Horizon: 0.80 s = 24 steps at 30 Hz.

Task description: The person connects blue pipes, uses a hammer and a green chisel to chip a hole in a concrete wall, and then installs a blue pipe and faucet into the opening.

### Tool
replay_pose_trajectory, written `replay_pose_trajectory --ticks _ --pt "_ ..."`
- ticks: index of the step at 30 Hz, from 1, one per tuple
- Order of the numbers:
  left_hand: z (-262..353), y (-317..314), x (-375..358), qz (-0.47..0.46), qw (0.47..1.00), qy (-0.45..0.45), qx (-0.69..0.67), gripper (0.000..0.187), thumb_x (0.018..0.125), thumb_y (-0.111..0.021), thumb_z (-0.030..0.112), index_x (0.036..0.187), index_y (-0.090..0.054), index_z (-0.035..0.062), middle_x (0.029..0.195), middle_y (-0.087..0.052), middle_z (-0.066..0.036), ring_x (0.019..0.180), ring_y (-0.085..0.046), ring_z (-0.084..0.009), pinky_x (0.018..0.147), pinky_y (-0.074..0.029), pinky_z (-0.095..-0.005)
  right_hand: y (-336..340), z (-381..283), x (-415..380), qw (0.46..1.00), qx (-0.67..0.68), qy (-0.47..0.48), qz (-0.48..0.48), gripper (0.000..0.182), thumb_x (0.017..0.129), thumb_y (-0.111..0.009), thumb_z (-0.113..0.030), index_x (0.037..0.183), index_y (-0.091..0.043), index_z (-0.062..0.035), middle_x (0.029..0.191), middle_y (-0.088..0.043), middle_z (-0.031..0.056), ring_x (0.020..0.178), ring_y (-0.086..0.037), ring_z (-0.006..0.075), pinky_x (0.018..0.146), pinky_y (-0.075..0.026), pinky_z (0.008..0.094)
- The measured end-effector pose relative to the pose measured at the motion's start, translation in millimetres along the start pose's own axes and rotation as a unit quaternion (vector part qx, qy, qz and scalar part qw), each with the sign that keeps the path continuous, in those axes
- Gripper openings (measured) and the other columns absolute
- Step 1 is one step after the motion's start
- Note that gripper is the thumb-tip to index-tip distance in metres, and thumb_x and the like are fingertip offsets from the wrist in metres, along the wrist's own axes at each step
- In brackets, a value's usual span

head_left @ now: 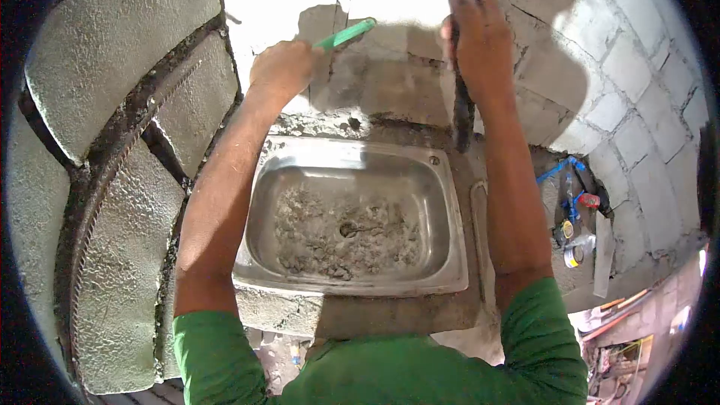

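Seen from above, a person in a green shirt [390, 371] reaches both bare arms forward over a stainless steel sink [349, 214] towards a concrete block wall [600, 67]; the left hand [283, 67] is raised against the wall just above the sink's back edge, its fingers closed around a green-handled tool [346, 33] whose handle slants up and to the right, the working end hidden behind the hand; the right hand [478, 41] is higher and further right, its fingers wrapped around a dark, upright tool [463, 116] that runs from the top of the view down past the wrist to end just above the sink's rear right corner; what kind of tool it is cannot be told; the patch of wall between the two hands looks grey and rough, in shadow, while the blocks above it are brightly lit; the sink sits in a rough concrete worktop [390, 315], and its basin holds crumbled grey mortar debris [341, 236] spread around the drain hole [348, 229]; to the right, near the wall's foot, lie blue pipe fittings [559, 171] and rolls of tape [574, 255]; on the left stand rough concrete slabs [112, 180] with dark gaps between them.
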<state>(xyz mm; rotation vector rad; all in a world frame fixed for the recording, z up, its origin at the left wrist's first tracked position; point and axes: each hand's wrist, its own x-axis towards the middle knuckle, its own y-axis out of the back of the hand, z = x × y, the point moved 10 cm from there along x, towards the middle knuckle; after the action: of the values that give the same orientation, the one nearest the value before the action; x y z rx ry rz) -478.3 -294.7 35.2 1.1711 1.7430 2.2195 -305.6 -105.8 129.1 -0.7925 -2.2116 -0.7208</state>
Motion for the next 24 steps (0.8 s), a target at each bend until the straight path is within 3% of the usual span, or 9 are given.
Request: replay_pose_trajectory --ticks 1,3,6,7,9,16,18,22,24 --pt "-1.6 -2.2 0.5 0.000 1.000 0.000 -0.002 0.039 0.099 -0.046 0.034 0.094 -0.069 0.0024 0.086 -0.070 -0.019 0.086 -0.070 -0.0347 0.078 -0.055 -0.0460 -4.4 5.7 -0.5 1.000 -0.002 0.000 -0.001 0.047 0.094 -0.052 -0.045 0.107 -0.057 -0.0003 0.064 -0.058 0.0112 0.057 -0.061 0.0248 0.056 -0.049 0.0374" --pt "-3.4 1.8 0.3 0.030 0.999 -0.003 -0.013 0.040 0.099 -0.046 0.035 0.095 -0.068 0.0015 0.087 -0.070 -0.019 0.087 -0.069 -0.0347 0.078 -0.055 -0.0462 2.5 -8.1 -21.1 0.954 -0.123 0.221 0.159 0.046 0.095 -0.052 -0.044 0.107 -0.057 -0.0003 0.068 -0.062 0.0144 0.060 -0.063 0.0283 0.058 -0.050 0.0400" --pt "-2.1 -4.0 0.8 -0.014 1.000 -0.010 -0.011 0.039 0.099 -0.046 0.034 0.098 -0.067 0.0012 0.089 -0.070 -0.018 0.088 -0.069 -0.0350 0.078 -0.055 -0.0465 -66.8 121.4 -29.5 0.914 -0.324 0.233 0.070 0.045 0.095 -0.052 -0.044 0.107 -0.058 -0.0009 0.076 -0.067 0.0178 0.067 -0.066 0.0299 0.064 -0.051 0.0431" --pt "0.9 1.7 -4.0 -0.011 1.000 -0.011 -0.008 0.039 0.099 -0.046 0.034 0.098 -0.067 0.0012 0.089 -0.070 -0.018 0.088 -0.069 -0.0350 0.078 -0.055 -0.0465 -60.9 106.3 -30.3 0.914 -0.322 0.234 0.074 0.045 0.095 -0.052 -0.044 0.107 -0.058 -0.0009 0.076 -0.067 0.0178 0.067 -0.066 0.0299 0.064 -0.051 0.0431" --pt "1.7 16.2 -8.4 0.009 1.000 0.023 0.001 0.037 0.098 -0.047 0.033 0.098 -0.068 0.0021 0.090 -0.070 -0.018 0.089 -0.069 -0.0355 0.078 -0.054 -0.0464 -36.5 98.6 -5.3 0.990 -0.141 0.003 0.012 0.043 0.096 -0.051 -0.042 0.110 -0.057 -0.0016 0.084 -0.068 0.0225 0.075 -0.067 0.0347 0.069 -0.051 0.0452" --pt "-7.2 5.1 -1.3 0.000 0.999 0.022 -0.030 0.037 0.097 -0.047 0.032 0.095 -0.069 0.0025 0.091 -0.070 -0.019 0.090 -0.068 -0.0364 0.079 -0.054 -0.0483 8.9 -4.2 -3.5 0.994 -0.073 0.054 0.063 0.042 0.096 -0.049 -0.040 0.111 -0.057 -0.0016 0.083 -0.066 0.0247 0.077 -0.065 0.0408 0.069 -0.051 0.0448" --pt "-4.2 2.9 -0.3 -0.007 0.999 -0.010 -0.036 0.037 0.095 -0.049 0.032 0.096 -0.069 0.0016 0.092 -0.070 -0.019 0.090 -0.068 -0.0370 0.080 -0.053 -0.0481 -12.2 16.4 -30.9 0.925 -0.205 0.264 0.183 0.044 0.097 -0.049 -0.043 0.108 -0.057 -0.0016 0.084 -0.066 0.0232 0.077 -0.064 0.0414 0.069 -0.050 0.0472" --pt "-18.3 -21.5 4.6 -0.067 0.998 0.022 -0.008 0.037 0.093 -0.050 0.034 0.096 -0.069 0.0023 0.093 -0.070 -0.019 0.091 -0.068 -0.0363 0.082 -0.053 -0.0472 -94.5 180.2 -33.2 0.943 -0.277 -0.032 -0.182 0.047 0.097 -0.046 -0.048 0.113 -0.055 -0.0048 0.093 -0.065 0.0260 0.082 -0.062 0.0464 0.073 -0.047 0.0544" --pt "-34.3 -54.0 5.6 -0.083 0.995 0.032 -0.035 0.031 0.092 -0.052 0.032 0.093 -0.067 0.0048 0.090 -0.069 -0.018 0.087 -0.068 -0.0374 0.076 -0.055 -0.0485 -84.1 166.9 -55.4 0.946 -0.280 -0.021 -0.161 0.046 0.097 -0.046 -0.047 0.114 -0.055 -0.0051 0.094 -0.065 0.0260 0.083 -0.062 0.0464 0.073 -0.047 0.0541"
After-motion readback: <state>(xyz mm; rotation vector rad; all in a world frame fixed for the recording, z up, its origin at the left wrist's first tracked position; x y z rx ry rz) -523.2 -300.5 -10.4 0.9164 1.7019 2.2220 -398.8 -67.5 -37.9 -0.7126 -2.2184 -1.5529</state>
